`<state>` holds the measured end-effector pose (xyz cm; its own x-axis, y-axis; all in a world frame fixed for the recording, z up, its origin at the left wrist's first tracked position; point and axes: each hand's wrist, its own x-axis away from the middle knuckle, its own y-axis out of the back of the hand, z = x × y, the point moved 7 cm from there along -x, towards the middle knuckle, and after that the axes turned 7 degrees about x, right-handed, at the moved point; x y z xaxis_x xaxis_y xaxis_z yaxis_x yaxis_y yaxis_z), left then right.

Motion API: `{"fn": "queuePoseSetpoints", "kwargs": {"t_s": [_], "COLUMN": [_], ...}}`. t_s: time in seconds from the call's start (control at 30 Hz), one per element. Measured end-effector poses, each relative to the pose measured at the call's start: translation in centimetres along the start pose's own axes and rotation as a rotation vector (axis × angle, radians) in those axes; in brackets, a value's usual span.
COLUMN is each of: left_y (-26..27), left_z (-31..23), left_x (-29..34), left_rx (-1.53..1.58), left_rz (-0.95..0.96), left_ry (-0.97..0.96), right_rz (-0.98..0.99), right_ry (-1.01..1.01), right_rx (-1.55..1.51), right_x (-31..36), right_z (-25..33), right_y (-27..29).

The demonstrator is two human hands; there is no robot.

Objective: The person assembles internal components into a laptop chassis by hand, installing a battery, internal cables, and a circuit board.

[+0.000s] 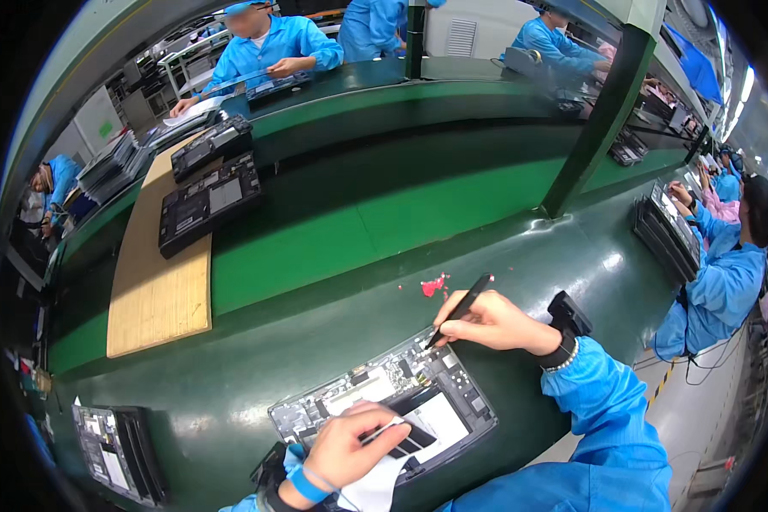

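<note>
bright; ceiling tubes (747, 84) upper right; glare on green bench (256, 375); fisheye bends edges, corners black.

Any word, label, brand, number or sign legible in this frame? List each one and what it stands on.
None can be read.
Opened electronic device under the hands: any markings on its white panel or circuit board are too small.
Black pen-shaped tool in the right hand: no legible marking.
White board at upper left: its green patch is too blurred.
</note>
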<state>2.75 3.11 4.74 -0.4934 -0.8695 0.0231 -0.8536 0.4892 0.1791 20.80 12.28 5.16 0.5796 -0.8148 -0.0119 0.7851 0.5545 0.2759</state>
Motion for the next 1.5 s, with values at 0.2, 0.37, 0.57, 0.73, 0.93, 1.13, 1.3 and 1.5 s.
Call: {"fn": "queuePoseSetpoints", "kwargs": {"t_s": [0.2,0.37,0.57,0.73,0.93,1.13,1.3,1.5], "left_y": [-0.8,-1.5,-1.5,-1.5,-1.6,-2.0,-2.1,-2.1], "left_z": [-0.4,-0.3,-0.1,0.0,-0.2,-0.6,-0.6,-0.5], "left_x": [-3.3,-4.2,-4.4,-4.4,-4.5,-4.6,-4.4,-4.5], "left_rx": [-0.376,-0.517,-0.493,-0.490,-0.498,-0.550,-0.592,-0.624], "left_rz": [0.057,0.119,0.156,0.155,0.158,0.184,0.188,0.204], "left_ry": [-0.249,-0.239,-0.179,-0.177,-0.183,-0.212,-0.251,-0.242], "right_rz": [0.242,0.297,0.347,0.385,0.415,0.426,0.391,0.453], "right_ry": [-0.011,0.008,-0.003,0.000,0.009,-0.003,-0.031,-0.018], "right_rx": [0.198,0.234,0.256,0.259,0.273,0.259,0.136,0.177], "right_x": [-2.2,-3.0,-3.5,-3.7,-3.7,-3.8,-3.8,-3.9], "right_z": [-0.2,-0.8,-0.9,-0.8,-0.9,-0.9,-1.4,-1.3], "right_y": [-1.2,-1.1,-1.1,-1.2,-1.5,-1.6,-1.3,-1.4]}}
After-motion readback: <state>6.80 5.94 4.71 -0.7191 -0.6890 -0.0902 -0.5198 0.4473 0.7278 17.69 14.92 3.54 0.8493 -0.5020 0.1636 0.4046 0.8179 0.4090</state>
